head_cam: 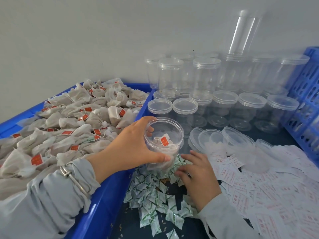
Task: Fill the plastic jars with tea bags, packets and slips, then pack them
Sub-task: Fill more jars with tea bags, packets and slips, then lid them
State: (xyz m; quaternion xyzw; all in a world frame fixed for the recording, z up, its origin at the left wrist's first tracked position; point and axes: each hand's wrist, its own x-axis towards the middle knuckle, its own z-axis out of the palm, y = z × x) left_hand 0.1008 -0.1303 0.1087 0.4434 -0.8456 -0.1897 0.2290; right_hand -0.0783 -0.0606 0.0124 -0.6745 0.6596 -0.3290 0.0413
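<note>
Early stage: left hand (133, 144) gripping open clear plastic jar (164, 142), few tea bags inside. Right hand (196, 171), fingers flat, touching green-white packets (155, 200) just below jar. Slips, lid, packing pending.

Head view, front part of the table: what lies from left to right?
Blue bin of tea bags → open jar held by the left hand → green-printed packets under the right hand → white slips with red print → blue crate.
</note>
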